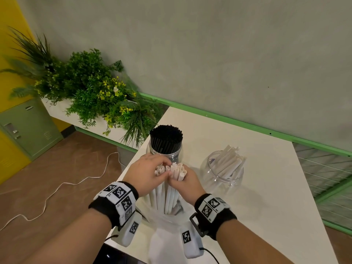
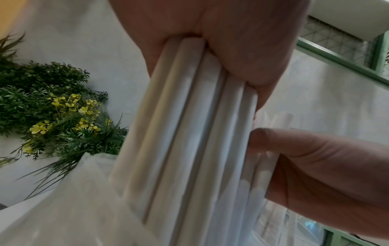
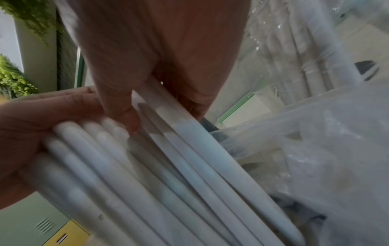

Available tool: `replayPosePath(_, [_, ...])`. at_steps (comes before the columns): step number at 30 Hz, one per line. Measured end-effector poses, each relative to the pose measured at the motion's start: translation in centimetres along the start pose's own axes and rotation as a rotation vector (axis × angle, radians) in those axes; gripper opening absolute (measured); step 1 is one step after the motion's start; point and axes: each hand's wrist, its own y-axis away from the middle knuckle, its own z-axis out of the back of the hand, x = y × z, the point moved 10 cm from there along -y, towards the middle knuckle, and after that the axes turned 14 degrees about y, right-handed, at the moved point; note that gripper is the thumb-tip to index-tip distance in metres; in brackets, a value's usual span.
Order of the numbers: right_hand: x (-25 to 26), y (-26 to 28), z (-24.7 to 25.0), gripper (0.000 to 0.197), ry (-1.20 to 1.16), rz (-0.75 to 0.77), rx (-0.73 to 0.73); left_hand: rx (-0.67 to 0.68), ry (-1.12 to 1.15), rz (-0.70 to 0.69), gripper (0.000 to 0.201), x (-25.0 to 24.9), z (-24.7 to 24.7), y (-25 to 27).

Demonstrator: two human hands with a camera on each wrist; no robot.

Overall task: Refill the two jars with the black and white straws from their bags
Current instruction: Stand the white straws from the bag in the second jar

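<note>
Both hands hold a bundle of white straws [image 1: 172,184] upright at the near middle of the table, its lower ends in a clear plastic bag [image 1: 167,239]. My left hand [image 1: 146,174] grips the left half of the bundle [image 2: 189,133]. My right hand [image 1: 185,182] grips the right half [image 3: 189,149]. Beyond the hands stands a clear jar [image 1: 176,156] packed with black straws [image 1: 166,138]. To its right a round clear jar [image 1: 222,174] holds several white straws [image 1: 229,159] leaning to the right.
The white table [image 1: 266,197] runs along a grey wall with a green rail [image 1: 238,121]. A planter of green plants with yellow flowers [image 1: 91,88] stands off its left edge. A white cable [image 1: 62,183] lies on the brown floor, by a green locker [image 1: 28,126].
</note>
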Motion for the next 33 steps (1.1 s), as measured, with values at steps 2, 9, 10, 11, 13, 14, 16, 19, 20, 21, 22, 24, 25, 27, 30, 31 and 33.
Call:
replayPosePath(2, [0.4,0.1,0.2,0.031,0.007,0.008,-0.03,-0.008,-0.007,-0.017,0.016,-0.1,0.2,0.0])
replayPosePath(9, [2.0,0.7,2.3,0.018,0.001,0.085,-0.082,-0.034,0.01,-0.013,0.018,0.1,0.5,-0.1])
replayPosePath(10, [2.2,0.7,2.1,0.021,0.025,0.09,-0.066,-0.039,0.024,-0.003,0.021,0.1,0.5,-0.2])
replayPosePath(11, [2.2,0.5,1.7,0.024,0.047,0.086,-0.054,-0.044,0.04,0.005,0.023,0.1,0.5,-0.2])
replayPosePath(13, [2.1,0.4,1.1,0.028,0.07,0.066,-0.04,-0.054,0.059,0.014,0.026,0.0,0.5,-0.2])
replayPosePath(14, [1.9,0.4,0.8,0.028,0.063,0.048,-0.038,-0.055,0.059,0.021,0.025,0.0,0.4,-0.3])
replayPosePath(16, [1.4,0.3,0.4,0.027,0.038,0.018,-0.049,-0.053,0.05,0.035,0.025,0.2,0.4,-0.3])
replayPosePath(19, [1.5,0.3,0.9,0.025,0.045,0.019,-0.093,-0.05,0.049,0.042,0.027,0.4,0.6,-0.3])
replayPosePath(20, [1.9,0.5,1.6,0.025,0.056,0.027,-0.126,-0.049,0.047,0.041,0.027,0.4,0.6,-0.3])
replayPosePath(21, [2.2,0.6,2.5,0.028,0.06,0.029,-0.167,-0.046,0.042,0.043,0.026,0.5,0.7,-0.3])
replayPosePath(22, [2.7,0.8,3.8,0.033,0.064,0.015,-0.219,-0.044,0.037,0.049,0.025,0.6,0.7,-0.3])
replayPosePath(24, [3.8,1.3,7.0,0.04,0.046,-0.012,-0.346,-0.047,0.039,0.069,0.022,0.9,0.9,-0.3])
replayPosePath(25, [4.8,1.6,8.7,0.036,0.001,0.004,-0.396,-0.048,0.043,0.074,0.021,0.9,1.0,-0.4])
replayPosePath(27, [7.4,2.2,11.9,0.028,-0.094,0.073,-0.458,-0.042,0.035,0.074,0.019,0.8,0.9,-0.5])
replayPosePath(30, [10.7,3.1,16.8,0.025,-0.09,0.159,-0.556,-0.034,0.022,0.067,0.019,0.6,0.6,-0.7])
replayPosePath(31, [11.4,3.3,18.3,0.026,-0.075,0.179,-0.59,-0.031,0.022,0.067,0.019,0.7,0.5,-0.7])
replayPosePath(33, [12.1,3.7,20.9,0.029,-0.046,0.205,-0.655,-0.028,0.015,0.07,0.018,0.7,0.4,-0.7])
